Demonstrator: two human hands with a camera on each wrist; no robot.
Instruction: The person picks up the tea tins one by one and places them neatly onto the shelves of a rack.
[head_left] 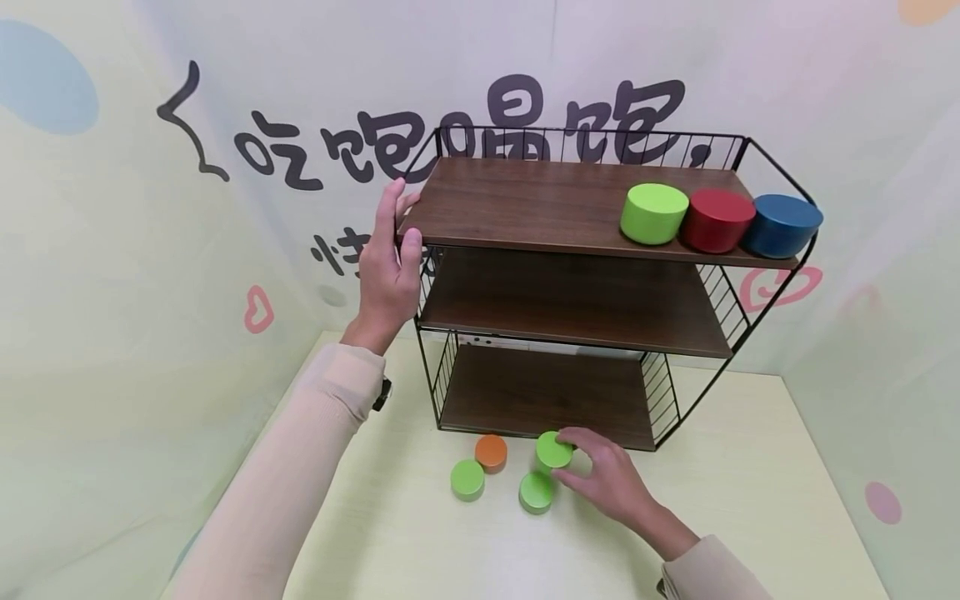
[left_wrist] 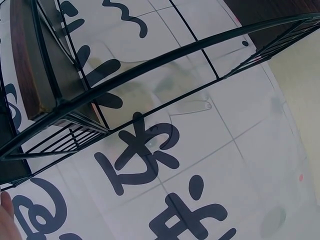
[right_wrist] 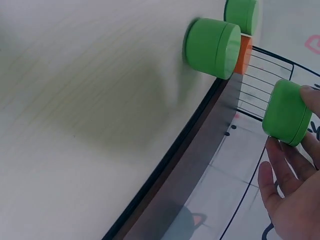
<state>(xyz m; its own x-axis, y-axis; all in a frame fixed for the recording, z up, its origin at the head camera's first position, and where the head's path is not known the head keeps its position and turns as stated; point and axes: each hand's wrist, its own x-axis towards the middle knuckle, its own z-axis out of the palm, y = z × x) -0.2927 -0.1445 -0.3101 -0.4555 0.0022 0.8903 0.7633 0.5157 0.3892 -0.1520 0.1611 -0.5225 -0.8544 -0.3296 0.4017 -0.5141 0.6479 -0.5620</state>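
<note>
A three-tier rack (head_left: 525, 204) with dark wooden shelves and a black wire frame stands on the table. My left hand (head_left: 386, 279) grips the left front corner of its top shelf, thumb at the front edge; only a bit of that hand shows in the left wrist view. Between thumb and fingertips, my right hand (head_left: 611, 479) pinches a round green tin (right_wrist: 286, 112), held up off the table in front of the bottom shelf. Close below it in the head view stands another green tin (head_left: 536, 493). To the left are a third green tin (head_left: 467, 481) and an orange tin (head_left: 491, 452).
On the top shelf's right end, a larger light green tin (head_left: 654, 214), a red tin (head_left: 717, 221) and a blue tin (head_left: 782, 226) stand in a row. Pale fabric walls (head_left: 187, 275) with printed characters enclose the table (head_left: 735, 500) behind and at both sides.
</note>
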